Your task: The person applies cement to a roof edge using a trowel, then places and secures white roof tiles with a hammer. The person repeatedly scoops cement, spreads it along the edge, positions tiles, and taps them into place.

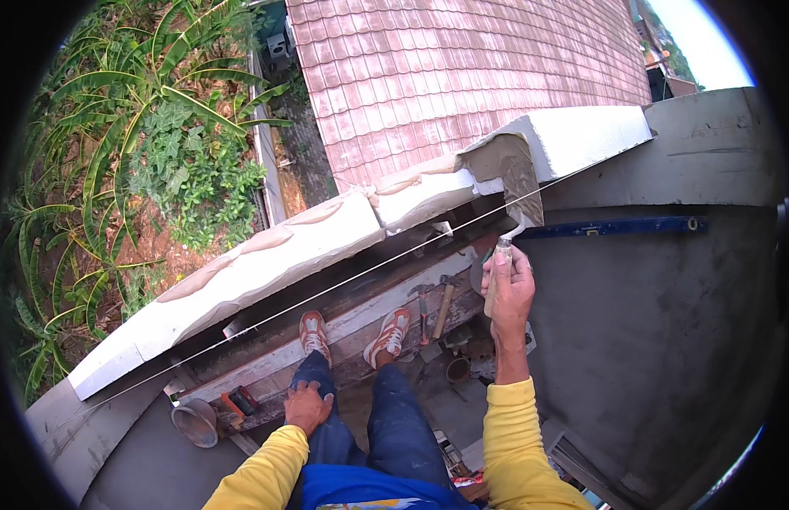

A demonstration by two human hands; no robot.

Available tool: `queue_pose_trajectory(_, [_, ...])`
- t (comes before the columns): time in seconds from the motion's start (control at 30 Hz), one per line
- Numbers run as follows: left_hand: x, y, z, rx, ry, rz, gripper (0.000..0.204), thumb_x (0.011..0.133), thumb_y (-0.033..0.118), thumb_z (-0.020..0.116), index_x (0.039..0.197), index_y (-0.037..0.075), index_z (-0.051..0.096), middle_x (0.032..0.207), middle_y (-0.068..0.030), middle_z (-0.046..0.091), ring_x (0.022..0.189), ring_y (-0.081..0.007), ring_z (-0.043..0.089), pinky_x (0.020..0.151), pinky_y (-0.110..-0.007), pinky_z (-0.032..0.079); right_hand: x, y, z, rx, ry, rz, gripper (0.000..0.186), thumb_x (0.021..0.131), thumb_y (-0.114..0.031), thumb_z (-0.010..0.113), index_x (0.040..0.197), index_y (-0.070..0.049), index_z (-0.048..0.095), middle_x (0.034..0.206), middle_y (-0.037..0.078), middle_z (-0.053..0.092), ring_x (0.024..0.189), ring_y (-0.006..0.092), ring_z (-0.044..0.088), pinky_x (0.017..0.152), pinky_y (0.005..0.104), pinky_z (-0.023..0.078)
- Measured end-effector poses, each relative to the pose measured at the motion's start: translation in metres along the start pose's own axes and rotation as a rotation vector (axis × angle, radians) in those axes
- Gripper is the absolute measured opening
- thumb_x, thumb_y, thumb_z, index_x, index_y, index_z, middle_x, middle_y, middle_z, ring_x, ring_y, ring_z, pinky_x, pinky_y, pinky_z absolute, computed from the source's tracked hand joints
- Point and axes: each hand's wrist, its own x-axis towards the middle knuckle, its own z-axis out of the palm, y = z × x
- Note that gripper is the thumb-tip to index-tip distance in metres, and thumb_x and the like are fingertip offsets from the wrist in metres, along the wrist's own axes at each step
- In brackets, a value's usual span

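My right hand (511,293) grips the handle of a trowel (522,180). The trowel's mortar-smeared blade lies against the end of a white block (586,140). Grey mortar (496,157) coats that end and the gap beside the block to its left. More white blocks (284,246) run in a curved row toward the lower left, with smeared mortar along their top edge. Below the row, a taut white string (343,278) crosses the view. My left hand (308,406) rests on my left knee, fingers draped over the trousers, holding nothing.
A blue spirit level (615,227) lies along the grey wall on the right. Two hammers (444,308) rest on the planks by my shoes. A bucket (195,422) and an orange-black object (239,402) sit lower left. Beyond the blocks are a tiled roof (445,76) and plants (182,161) far below.
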Motion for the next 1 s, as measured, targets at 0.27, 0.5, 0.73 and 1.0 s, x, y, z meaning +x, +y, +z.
queue_pose_trajectory(0.27, [-0.001, 0.009, 0.002, 0.003, 0.021, 0.016, 0.059, 0.099, 0.049, 0.068, 0.146, 0.012, 0.063, 0.151, -0.0183, 0.057, 0.141, -0.05, 0.052, 0.114, -0.06, 0.048, -0.011, -0.01, -0.043, 0.093, -0.053, 0.046, 0.033, 0.114, -0.025, 0.061, 0.135, -0.001, 0.06, 0.097, 0.004, 0.067, 0.071, 0.0092, 0.06, 0.06, 0.024, 0.049])
queue_pose_trajectory(0.5, [-0.008, 0.016, 0.01, 0.028, 0.017, -0.017, 0.059, 0.1, 0.049, 0.068, 0.145, 0.011, 0.064, 0.151, -0.018, 0.057, 0.141, -0.049, 0.052, 0.113, -0.06, 0.048, -0.043, 0.034, -0.069, -0.096, -0.043, -0.006, 0.041, 0.112, -0.023, 0.064, 0.141, 0.006, 0.059, 0.095, 0.004, 0.069, 0.072, 0.0082, 0.06, 0.061, 0.024, 0.049])
queue_pose_trajectory(0.73, [-0.007, 0.024, 0.018, 0.053, 0.033, -0.013, 0.06, 0.1, 0.051, 0.068, 0.143, 0.01, 0.064, 0.151, -0.0186, 0.056, 0.141, -0.0477, 0.052, 0.113, -0.062, 0.047, 0.022, 0.004, -0.059, -0.288, -0.202, 0.116, 0.044, 0.112, -0.027, 0.066, 0.14, 0.005, 0.06, 0.089, 0.001, 0.065, 0.067, 0.0051, 0.056, 0.056, 0.0231, 0.046])
queue_pose_trajectory(1.0, [-0.007, 0.033, 0.034, 0.051, 0.022, -0.044, 0.06, 0.1, 0.051, 0.068, 0.143, 0.01, 0.064, 0.15, -0.018, 0.056, 0.14, -0.0467, 0.052, 0.111, -0.064, 0.047, -0.044, 0.047, -0.112, -0.209, 0.042, 0.142, 0.036, 0.112, -0.023, 0.064, 0.136, 0.004, 0.062, 0.086, 0.002, 0.064, 0.062, 0.0055, 0.055, 0.055, 0.0235, 0.045])
